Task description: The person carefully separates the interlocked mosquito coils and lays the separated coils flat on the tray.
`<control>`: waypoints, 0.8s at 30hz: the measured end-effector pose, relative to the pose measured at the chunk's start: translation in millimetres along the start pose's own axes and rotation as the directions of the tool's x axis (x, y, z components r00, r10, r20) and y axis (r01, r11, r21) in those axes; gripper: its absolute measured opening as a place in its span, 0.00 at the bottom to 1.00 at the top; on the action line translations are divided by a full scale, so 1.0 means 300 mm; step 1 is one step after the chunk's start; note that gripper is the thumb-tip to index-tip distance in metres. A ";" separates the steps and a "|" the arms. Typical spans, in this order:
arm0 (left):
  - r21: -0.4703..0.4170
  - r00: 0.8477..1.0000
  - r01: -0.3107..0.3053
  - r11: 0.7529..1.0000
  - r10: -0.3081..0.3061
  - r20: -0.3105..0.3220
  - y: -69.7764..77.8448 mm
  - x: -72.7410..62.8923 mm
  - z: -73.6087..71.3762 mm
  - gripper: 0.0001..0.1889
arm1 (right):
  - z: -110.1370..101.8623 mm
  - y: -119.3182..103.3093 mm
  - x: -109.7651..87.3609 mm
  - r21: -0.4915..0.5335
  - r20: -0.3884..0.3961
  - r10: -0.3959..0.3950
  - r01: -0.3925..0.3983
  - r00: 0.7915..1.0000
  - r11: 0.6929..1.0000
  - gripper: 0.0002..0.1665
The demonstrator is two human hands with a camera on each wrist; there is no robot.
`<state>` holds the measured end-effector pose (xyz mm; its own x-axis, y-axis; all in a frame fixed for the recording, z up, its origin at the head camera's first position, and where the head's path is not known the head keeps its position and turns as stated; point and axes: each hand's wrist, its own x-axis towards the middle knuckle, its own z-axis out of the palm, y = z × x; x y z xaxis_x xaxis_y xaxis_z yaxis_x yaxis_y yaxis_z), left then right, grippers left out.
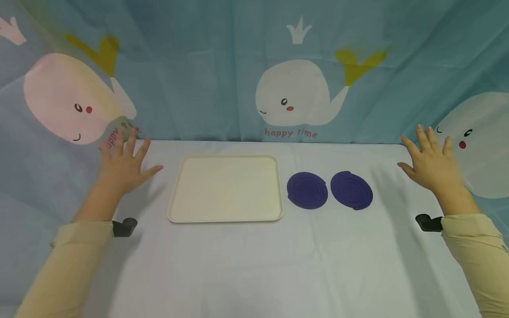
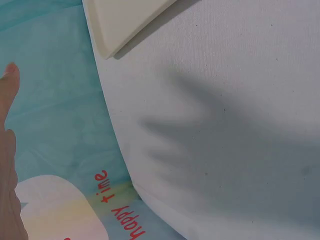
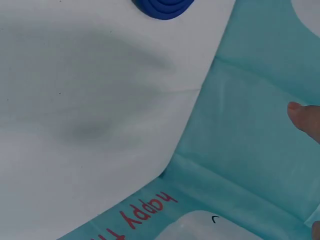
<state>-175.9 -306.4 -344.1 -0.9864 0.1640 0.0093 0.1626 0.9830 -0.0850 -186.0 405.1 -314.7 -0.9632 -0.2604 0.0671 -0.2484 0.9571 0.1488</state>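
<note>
My left hand [image 1: 121, 170] hovers at the left side of the table with its fingers spread and nothing in it. Nearest to it lies a cream rectangular tray [image 1: 226, 190], whose corner also shows in the left wrist view. Over the table's right side my right hand [image 1: 433, 168] is held up, fingers spread, holding nothing. Between the tray and that hand, two flat dark blue spiral discs lie side by side: a left disc [image 1: 307, 190] and a right disc [image 1: 351, 190]. The edge of one blue disc [image 3: 165, 6] appears at the top of the right wrist view.
A white cloth [image 1: 254, 265] covers the table. Behind its far edge hangs a blue-green curtain [image 1: 191, 88] printed with whales. Small black devices, a left one [image 1: 125, 227] and a right one [image 1: 429, 223], sit at the wrists.
</note>
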 end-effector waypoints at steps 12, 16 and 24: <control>0.010 1.000 -0.001 1.000 0.001 -0.018 0.027 -0.010 -0.011 0.46 | 0.013 -0.018 0.023 0.017 -0.022 0.003 -0.002 1.000 1.000 0.46; 0.013 0.999 -0.021 1.000 0.021 -0.031 0.049 -0.005 -0.026 0.45 | 0.004 -0.027 0.029 0.015 -0.025 -0.003 0.004 1.000 1.000 0.47; 0.028 1.000 -0.016 0.999 0.016 -0.013 0.065 -0.020 -0.038 0.45 | 0.014 -0.029 0.043 0.012 -0.002 -0.042 0.042 0.999 0.999 0.47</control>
<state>-166.5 -287.4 -334.5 -0.9832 0.1812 0.0208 0.1778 0.9776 -0.1126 -196.7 393.9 -319.3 -0.9517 -0.3008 0.0622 -0.2901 0.9467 0.1401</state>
